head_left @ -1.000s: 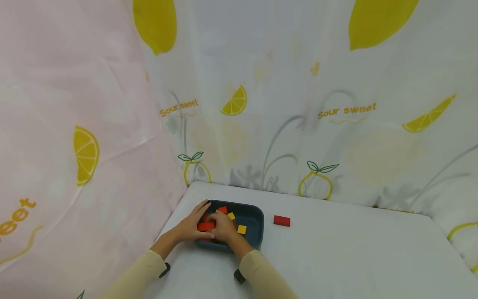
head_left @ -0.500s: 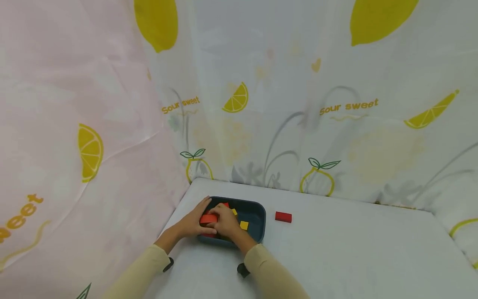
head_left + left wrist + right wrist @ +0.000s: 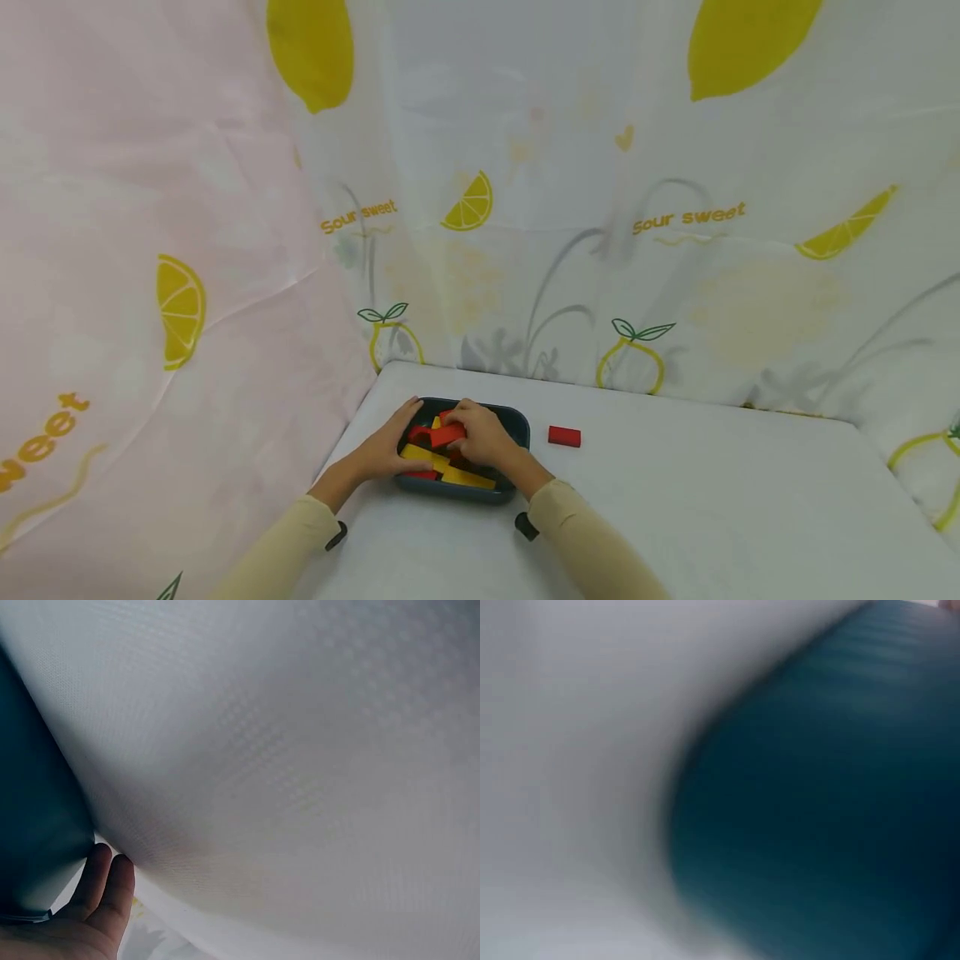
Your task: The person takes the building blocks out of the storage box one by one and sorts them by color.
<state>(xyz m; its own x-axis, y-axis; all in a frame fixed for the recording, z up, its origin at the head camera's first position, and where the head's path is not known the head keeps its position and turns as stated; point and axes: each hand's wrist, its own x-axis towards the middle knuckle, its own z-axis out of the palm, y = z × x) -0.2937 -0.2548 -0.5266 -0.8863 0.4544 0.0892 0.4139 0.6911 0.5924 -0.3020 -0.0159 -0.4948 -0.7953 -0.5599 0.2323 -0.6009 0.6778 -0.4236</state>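
In the head view, a dark blue rectangular tray [image 3: 468, 495] holds red and yellow blocks. My right hand [image 3: 486, 437] reaches over it and pinches a red block [image 3: 446, 435] between thumb and fingers. Beneath lie a long yellow block [image 3: 468, 477] along the near side and another yellow block [image 3: 422, 456] at the left. My left hand [image 3: 381, 450] spreads around the tray's left end, fingers at the far rim and thumb over the blocks. In the left wrist view, two fingertips [image 3: 120, 864] extend beside the tray's outer wall [image 3: 34, 772].
A single red block [image 3: 564, 436] lies on the white table [image 3: 697, 500], right of the tray. Lemon-print cloth [image 3: 540, 275] hangs behind the table, and pinkish cloth [image 3: 247, 400] hangs at its left. The right wrist view is mostly the blurred tray wall [image 3: 810, 817].
My right hand has shifted right and back from the tray's left part, with a red block between its fingers. Long yellow blocks now show at the near side. The left hand stays put.
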